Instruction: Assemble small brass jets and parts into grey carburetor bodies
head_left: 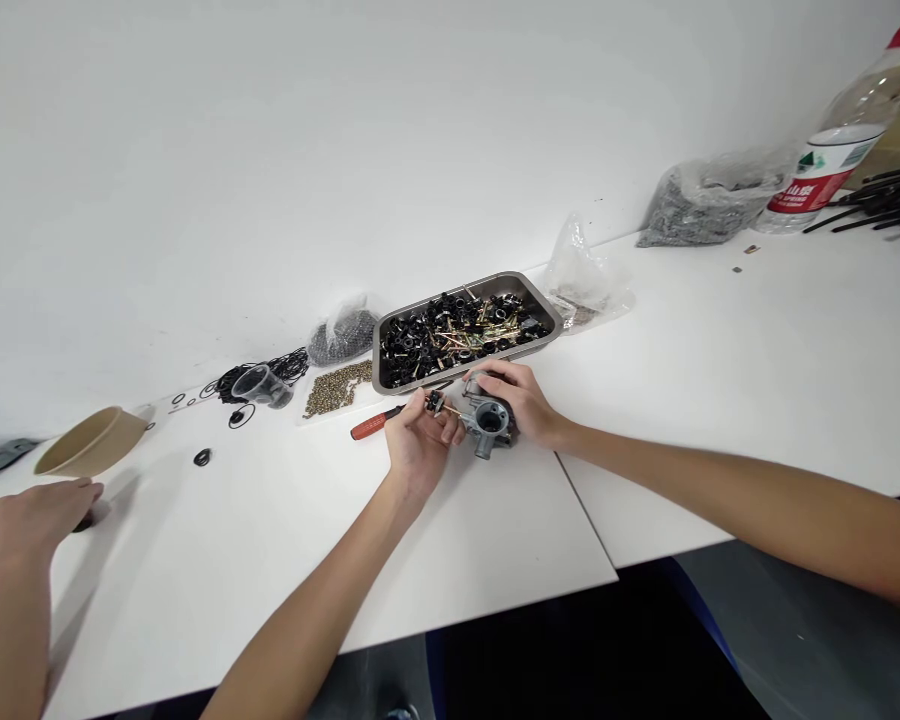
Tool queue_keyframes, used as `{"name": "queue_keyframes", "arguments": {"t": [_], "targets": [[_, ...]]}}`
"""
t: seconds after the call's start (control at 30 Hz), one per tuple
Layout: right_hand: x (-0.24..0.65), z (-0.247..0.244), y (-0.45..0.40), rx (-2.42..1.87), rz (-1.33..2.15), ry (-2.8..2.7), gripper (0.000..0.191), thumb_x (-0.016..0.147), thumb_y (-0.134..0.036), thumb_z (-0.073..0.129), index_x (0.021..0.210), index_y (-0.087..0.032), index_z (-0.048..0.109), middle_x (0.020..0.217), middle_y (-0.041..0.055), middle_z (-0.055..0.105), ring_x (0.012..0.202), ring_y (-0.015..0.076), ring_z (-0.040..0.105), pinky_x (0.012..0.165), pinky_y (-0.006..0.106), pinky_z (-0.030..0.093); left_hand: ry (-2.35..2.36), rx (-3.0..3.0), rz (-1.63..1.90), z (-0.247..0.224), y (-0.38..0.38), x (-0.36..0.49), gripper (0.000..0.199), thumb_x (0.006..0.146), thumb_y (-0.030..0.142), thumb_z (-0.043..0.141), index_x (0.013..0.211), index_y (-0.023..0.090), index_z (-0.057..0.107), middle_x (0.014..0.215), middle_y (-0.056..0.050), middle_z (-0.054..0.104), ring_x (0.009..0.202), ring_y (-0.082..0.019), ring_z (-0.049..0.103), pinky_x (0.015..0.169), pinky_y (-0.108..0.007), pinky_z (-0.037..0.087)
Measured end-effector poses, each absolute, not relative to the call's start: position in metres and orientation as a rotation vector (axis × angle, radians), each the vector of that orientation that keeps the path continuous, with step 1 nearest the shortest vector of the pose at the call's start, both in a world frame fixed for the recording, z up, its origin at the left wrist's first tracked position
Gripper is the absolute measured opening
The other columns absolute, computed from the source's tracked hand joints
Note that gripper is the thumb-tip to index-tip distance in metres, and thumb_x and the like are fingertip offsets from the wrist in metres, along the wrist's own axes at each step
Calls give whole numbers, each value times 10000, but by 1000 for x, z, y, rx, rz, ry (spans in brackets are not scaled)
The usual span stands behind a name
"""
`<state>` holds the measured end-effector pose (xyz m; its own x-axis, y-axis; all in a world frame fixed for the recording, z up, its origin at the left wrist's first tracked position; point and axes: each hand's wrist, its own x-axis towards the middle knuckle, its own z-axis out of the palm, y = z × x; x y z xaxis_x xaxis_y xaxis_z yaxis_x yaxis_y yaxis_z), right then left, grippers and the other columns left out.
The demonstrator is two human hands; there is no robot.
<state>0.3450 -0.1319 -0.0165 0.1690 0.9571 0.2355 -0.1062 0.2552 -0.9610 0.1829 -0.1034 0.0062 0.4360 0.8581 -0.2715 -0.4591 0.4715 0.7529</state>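
My right hand (523,400) is closed round a grey metal carburetor (487,418), held just above the table with its round bore facing me. My left hand (420,445) pinches a small black fitting with a thin brass-coloured needle (436,402) whose tip points at the carburetor's side. Whether the needle enters the body I cannot tell. A screwdriver with a red handle (375,424) lies behind my left hand, its shaft partly hidden. Just beyond both hands sits a metal tray (379,375) heaped with black fittings and brass-coloured needles.
Small brass parts (337,388), a plastic cup (262,385) and black rubber rings (202,457) lie left of the tray. Bagged parts (694,205) and a water bottle (814,185) stand at the right. Another person's hand (41,515) is at the left, near a tan bowl (94,443).
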Motion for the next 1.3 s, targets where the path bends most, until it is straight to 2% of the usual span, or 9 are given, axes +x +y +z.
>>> {"name": "queue_keyframes", "arguments": {"t": [0.1,0.37,0.67,0.83,1.07,1.3], "targets": [[345,-15,-132,-1009,966,-1125,241,787,-388,602,835,-167,684,813,35,641,778,177,565,680,292,414,735,639,966,8,-109,187,142,886,287,509,785,188,513,612,-22,507,423,-126,367,470,-284,321],[346,-15,-131,-1003,960,-1153,223,802,-370,603,821,-167,692,852,41,663,804,179,578,702,297,408,775,641,1039,12,-116,191,91,827,228,522,777,184,461,700,-20,534,419,-114,392,452,-271,347],[345,-14,-132,-1018,996,-1141,227,796,-377,609,796,-163,685,829,41,652,797,181,581,682,296,404,808,689,1110,10,-120,191,90,799,246,557,771,160,561,631,-1,472,405,-97,373,432,-253,337],[345,-13,-132,-1035,984,-1132,241,786,-386,609,813,-161,690,824,37,652,772,171,568,679,294,401,869,757,1151,9,-123,192,144,745,267,615,821,145,622,523,34,369,406,-94,349,429,-235,320],[345,-13,-132,-1055,984,-1132,236,788,-385,601,798,-161,676,858,48,667,827,191,592,722,303,427,917,953,1161,5,-129,195,246,706,338,715,787,106,707,544,-3,484,421,-98,407,428,-249,342],[345,-16,-130,-1064,971,-1137,235,800,-379,590,810,-164,686,873,53,680,839,197,597,735,309,432,925,1075,1014,6,-118,192,200,693,280,691,746,92,731,616,-47,566,443,-107,445,433,-259,367]]}}
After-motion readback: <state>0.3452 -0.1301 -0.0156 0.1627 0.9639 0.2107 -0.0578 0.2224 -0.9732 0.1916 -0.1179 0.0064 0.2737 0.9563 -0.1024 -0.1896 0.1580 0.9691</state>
